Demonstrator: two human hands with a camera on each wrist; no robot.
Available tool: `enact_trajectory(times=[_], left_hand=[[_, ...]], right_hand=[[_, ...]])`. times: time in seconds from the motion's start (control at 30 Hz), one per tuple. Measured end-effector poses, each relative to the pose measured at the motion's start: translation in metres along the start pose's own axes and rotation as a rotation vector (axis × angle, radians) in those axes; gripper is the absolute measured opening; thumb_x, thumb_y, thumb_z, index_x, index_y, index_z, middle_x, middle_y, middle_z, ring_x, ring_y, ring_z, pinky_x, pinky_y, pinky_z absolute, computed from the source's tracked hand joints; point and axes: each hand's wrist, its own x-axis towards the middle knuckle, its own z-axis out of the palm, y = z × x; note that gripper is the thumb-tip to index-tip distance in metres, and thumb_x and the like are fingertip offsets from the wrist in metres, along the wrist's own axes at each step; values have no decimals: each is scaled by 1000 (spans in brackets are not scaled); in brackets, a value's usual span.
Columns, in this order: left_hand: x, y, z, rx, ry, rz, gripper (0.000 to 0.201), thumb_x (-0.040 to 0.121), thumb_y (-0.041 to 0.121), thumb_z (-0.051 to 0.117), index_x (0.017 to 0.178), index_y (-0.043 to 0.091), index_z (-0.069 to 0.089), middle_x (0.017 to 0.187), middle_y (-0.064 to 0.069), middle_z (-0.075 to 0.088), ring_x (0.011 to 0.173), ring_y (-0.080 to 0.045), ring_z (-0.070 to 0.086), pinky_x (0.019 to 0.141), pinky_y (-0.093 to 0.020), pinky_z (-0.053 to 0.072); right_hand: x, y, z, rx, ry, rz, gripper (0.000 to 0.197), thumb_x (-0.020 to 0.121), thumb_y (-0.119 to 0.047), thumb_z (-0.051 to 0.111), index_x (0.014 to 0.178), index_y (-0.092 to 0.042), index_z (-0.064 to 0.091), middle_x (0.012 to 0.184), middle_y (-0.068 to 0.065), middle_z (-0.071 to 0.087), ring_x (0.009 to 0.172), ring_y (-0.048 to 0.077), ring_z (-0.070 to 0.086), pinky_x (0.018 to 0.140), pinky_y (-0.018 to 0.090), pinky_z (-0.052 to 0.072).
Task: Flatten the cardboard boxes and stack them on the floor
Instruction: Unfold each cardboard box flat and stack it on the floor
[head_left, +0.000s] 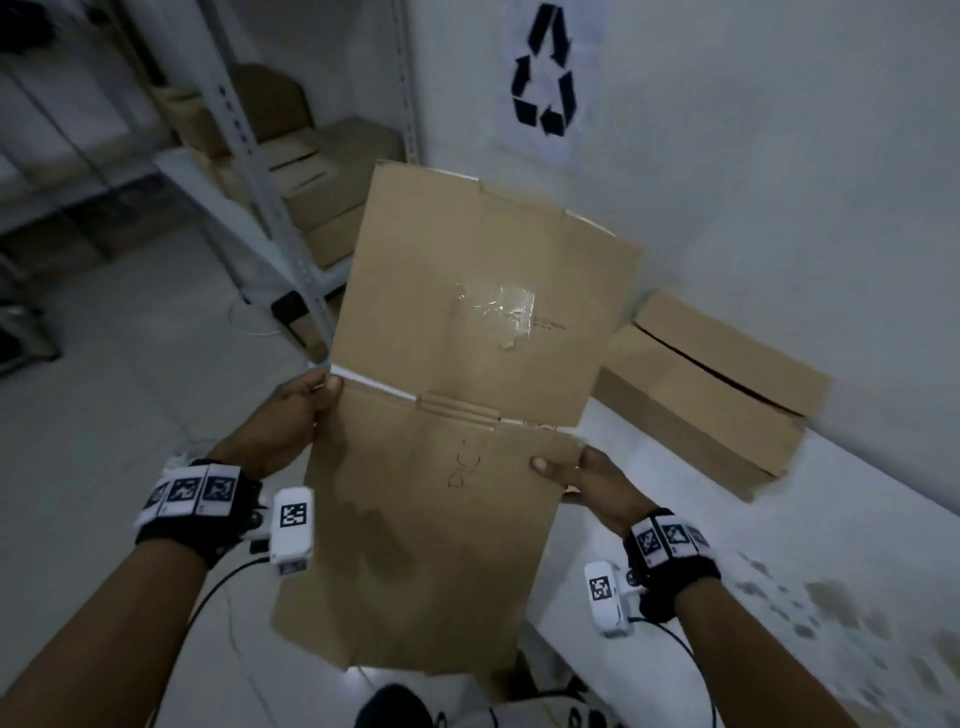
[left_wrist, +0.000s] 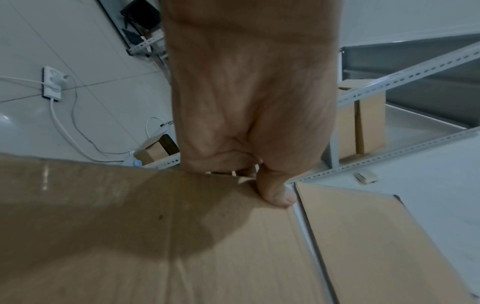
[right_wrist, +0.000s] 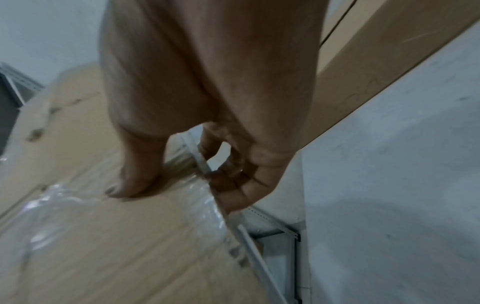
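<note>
I hold a flattened brown cardboard box (head_left: 467, 364) in the air in front of me, with clear tape on its middle panel and flaps spread at both ends. My left hand (head_left: 291, 415) pinches its left edge, thumb (left_wrist: 275, 193) on top of the cardboard (left_wrist: 155, 236). My right hand (head_left: 576, 473) pinches the right edge, thumb (right_wrist: 137, 176) on the taped face (right_wrist: 103, 236) and fingers (right_wrist: 233, 185) curled underneath. An assembled cardboard box (head_left: 701, 384) lies on its side on a white surface (head_left: 779, 545) to the right.
A metal shelving rack (head_left: 260, 182) at the left holds several more cardboard boxes (head_left: 317, 176). A recycling sign (head_left: 545, 73) hangs on the white wall ahead. A power strip with cables (left_wrist: 54, 84) lies on the tiled floor (head_left: 130, 338).
</note>
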Motion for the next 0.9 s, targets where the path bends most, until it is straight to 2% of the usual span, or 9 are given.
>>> enact_trajectory(times=[0.13, 0.2, 0.3, 0.4, 0.47, 0.57, 0.67, 0.8, 0.9], left_hand=[[35, -27, -62, -60, 85, -51, 30, 101, 29, 46, 113, 10, 65, 102, -10, 67, 95, -25, 61, 73, -34, 50], [57, -43, -91, -95, 108, -78, 25, 101, 29, 48, 108, 17, 69, 100, -9, 67, 96, -26, 59, 75, -36, 47], [87, -51, -129, -95, 76, -78, 28, 100, 33, 51, 116, 19, 69, 111, -6, 71, 102, -28, 63, 86, -43, 51], [101, -45, -163, -50, 7, -65, 22, 97, 31, 57, 104, 15, 70, 92, -1, 72, 85, -26, 64, 74, -38, 51], [113, -35, -183, -17, -59, -69, 18, 97, 28, 58, 103, 15, 70, 90, -1, 72, 84, -25, 66, 75, -38, 52], [133, -29, -209, 6, -125, -109, 29, 97, 28, 58, 119, 12, 67, 111, -7, 72, 101, -27, 67, 89, -40, 52], [158, -25, -224, -33, -164, -175, 31, 96, 28, 59, 119, 9, 67, 115, -11, 70, 106, -27, 65, 98, -41, 49], [194, -21, -226, 24, -243, -262, 29, 96, 31, 59, 119, 15, 65, 113, -5, 71, 106, -23, 65, 92, -37, 50], [215, -17, -215, 91, -296, -292, 21, 97, 28, 57, 114, 17, 65, 107, -3, 71, 102, -22, 65, 95, -41, 50]], right_hand=[[47, -16, 37, -79, 136, -18, 34, 85, -30, 75, 116, -19, 69, 107, -3, 74, 97, 14, 69, 78, 29, 54], [69, -20, 58, -144, 220, -23, 28, 84, -26, 77, 107, -10, 73, 103, 4, 75, 92, 19, 69, 73, 27, 55], [91, -28, 98, -158, 305, -48, 26, 84, -23, 77, 107, -10, 73, 100, 4, 76, 93, 20, 71, 76, 31, 59], [102, -30, 140, -88, 389, -60, 27, 88, -17, 73, 114, -12, 71, 104, 2, 74, 89, 12, 72, 64, 25, 58], [110, -35, 164, -106, 500, -96, 25, 89, -19, 72, 113, -13, 71, 103, 3, 75, 96, 20, 71, 73, 36, 61], [118, -33, 188, -203, 651, -131, 24, 86, -28, 73, 105, -13, 73, 99, 6, 75, 97, 27, 69, 85, 54, 57], [120, -39, 208, -221, 731, -172, 26, 82, -37, 73, 102, -21, 75, 100, -1, 75, 97, 22, 70, 86, 54, 56], [125, -57, 214, -196, 818, -182, 34, 78, -44, 72, 102, -20, 76, 100, 0, 75, 97, 22, 69, 89, 52, 55], [133, -65, 206, -175, 879, -186, 35, 76, -47, 72, 100, -22, 76, 101, -1, 75, 97, 20, 69, 88, 51, 56]])
